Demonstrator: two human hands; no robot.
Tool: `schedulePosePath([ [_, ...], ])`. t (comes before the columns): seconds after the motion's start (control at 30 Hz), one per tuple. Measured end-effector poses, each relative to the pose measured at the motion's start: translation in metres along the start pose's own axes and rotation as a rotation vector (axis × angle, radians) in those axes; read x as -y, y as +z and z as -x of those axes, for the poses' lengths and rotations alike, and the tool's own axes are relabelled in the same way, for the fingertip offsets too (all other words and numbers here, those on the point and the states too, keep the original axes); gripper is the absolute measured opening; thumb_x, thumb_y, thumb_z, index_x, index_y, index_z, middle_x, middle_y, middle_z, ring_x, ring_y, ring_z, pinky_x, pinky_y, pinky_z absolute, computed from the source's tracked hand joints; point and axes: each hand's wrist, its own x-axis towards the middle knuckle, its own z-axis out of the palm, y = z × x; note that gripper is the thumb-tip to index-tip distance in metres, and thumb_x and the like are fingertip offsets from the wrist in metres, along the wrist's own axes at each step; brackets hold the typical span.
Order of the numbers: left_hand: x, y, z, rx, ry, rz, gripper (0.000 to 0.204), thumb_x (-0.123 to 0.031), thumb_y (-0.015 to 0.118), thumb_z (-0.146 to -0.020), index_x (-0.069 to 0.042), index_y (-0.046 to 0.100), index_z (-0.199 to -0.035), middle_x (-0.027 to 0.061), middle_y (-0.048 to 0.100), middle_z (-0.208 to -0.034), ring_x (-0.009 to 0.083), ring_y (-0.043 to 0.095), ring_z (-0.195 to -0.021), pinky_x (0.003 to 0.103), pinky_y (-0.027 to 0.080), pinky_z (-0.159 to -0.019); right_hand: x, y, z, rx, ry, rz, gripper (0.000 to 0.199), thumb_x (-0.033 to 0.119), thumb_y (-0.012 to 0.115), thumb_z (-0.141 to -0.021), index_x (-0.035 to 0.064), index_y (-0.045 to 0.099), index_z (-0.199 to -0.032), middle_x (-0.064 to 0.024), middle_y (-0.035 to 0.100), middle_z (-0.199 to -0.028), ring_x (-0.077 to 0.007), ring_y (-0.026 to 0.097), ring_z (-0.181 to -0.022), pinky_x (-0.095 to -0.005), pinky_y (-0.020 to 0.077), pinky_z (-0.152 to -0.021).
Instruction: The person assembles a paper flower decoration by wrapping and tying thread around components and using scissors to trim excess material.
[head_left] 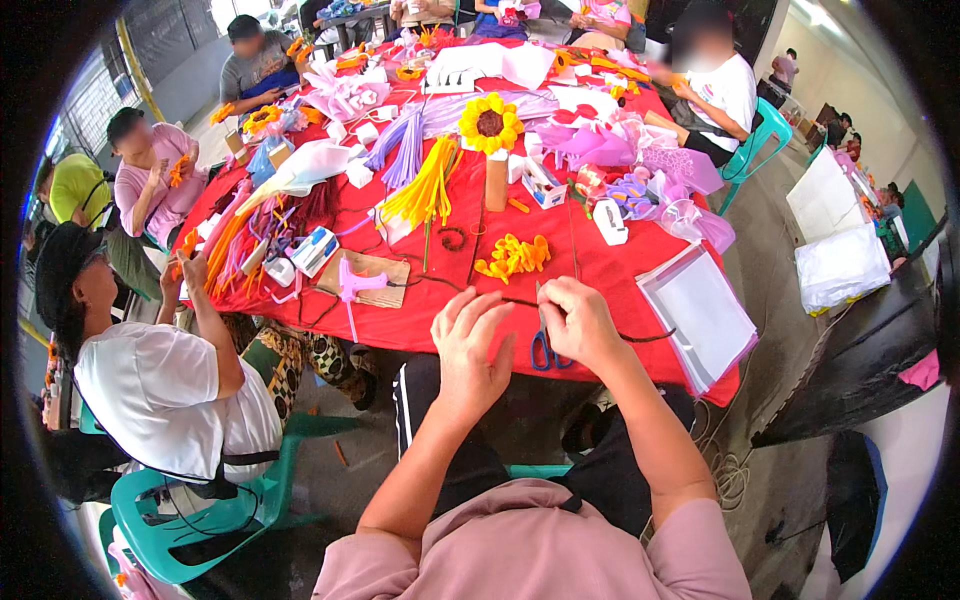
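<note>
My right hand (582, 325) is closed in a pinch on a dark brown pipe cleaner (650, 338), whose free end sticks out to the right. To the left the brown strand runs toward my left hand (468, 345), which is open, its fingers stretched out and the thumb apart. Whether the left fingers touch the strand, I cannot tell. Just beneath my right hand lie scissors with blue handles (550, 352) at the table's near edge. Beyond my hands sits a bunch of looped yellow-orange pipe cleaners (513, 258).
Left of my hands, a pink glue gun (360, 283) rests on cardboard (395, 290) upon the red tablecloth (450, 325). A yellow fuzzy sunflower (491, 123) stands farther back. A white-lined tray (700, 315) lies at right. Someone in white (190, 390) sits close on my left.
</note>
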Motion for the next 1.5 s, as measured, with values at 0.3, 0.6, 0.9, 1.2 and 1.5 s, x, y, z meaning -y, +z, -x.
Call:
schedulePosePath([
  [0.3, -0.055, -0.036, 0.001, 0.331, 0.005, 0.459, 0.007, -0.003, 0.066, -0.076, -0.001, 0.063, -0.083, 0.0148, 0.062, -0.077, 0.0328, 0.062, -0.074, 0.038, 0.049, -0.065, 0.089, -0.062, 0.046, 0.072, -0.017, -0.079, 0.007, -0.004, 0.061, -0.077, 0.0001, 0.054, -0.078, -0.0155, 0.055, -0.072, -0.0342, 0.058, -0.066, -0.0385, 0.0459, -0.057],
  [0.6, -0.083, -0.059, 0.030, 0.503, 0.126, 0.443, 0.010, -0.001, 0.068, -0.070, -0.002, 0.063, -0.079, 0.0129, 0.061, -0.073, 0.0295, 0.062, -0.067, 0.035, 0.049, -0.058, 0.119, -0.081, 0.094, 0.232, -0.004, -0.023, 0.009, 0.007, 0.063, -0.076, 0.0031, 0.055, -0.077, -0.0145, 0.055, -0.071, -0.0343, 0.059, -0.067, -0.0419, 0.0482, -0.057],
  [0.9, -0.085, -0.073, 0.039, 0.503, 0.331, 0.242, 0.015, -0.009, 0.073, -0.071, -0.005, 0.065, -0.083, 0.0076, 0.059, -0.069, 0.0248, 0.060, -0.060, 0.034, 0.048, -0.052, 0.125, -0.081, 0.099, 0.326, 0.079, -0.158, 0.007, 0.003, 0.064, -0.076, 0.0000, 0.061, -0.082, -0.0151, 0.061, -0.075, -0.0328, 0.062, -0.070, -0.0371, 0.0497, -0.060],
  [1.2, -0.088, -0.078, 0.048, 0.601, 0.633, 0.236, 0.014, -0.011, 0.062, -0.067, -0.005, 0.057, -0.079, 0.0076, 0.053, -0.078, 0.0236, 0.052, -0.070, 0.034, 0.045, -0.063, 0.117, -0.072, 0.114, 0.579, 0.229, -0.390, 0.009, 0.007, 0.061, -0.077, -0.0008, 0.062, -0.081, -0.0222, 0.062, -0.076, -0.0384, 0.062, -0.072, -0.0406, 0.0489, -0.061],
  [1.5, -0.089, -0.092, 0.048, 0.528, 0.613, 0.248, 0.015, -0.010, 0.065, -0.065, -0.004, 0.057, -0.076, 0.0078, 0.054, -0.077, 0.0234, 0.053, -0.071, 0.034, 0.046, -0.064, 0.117, -0.103, 0.098, 0.646, 0.052, -0.222, 0.011, 0.013, 0.061, -0.081, 0.0041, 0.065, -0.086, -0.0167, 0.065, -0.080, -0.0345, 0.064, -0.077, -0.0396, 0.0508, -0.067],
])
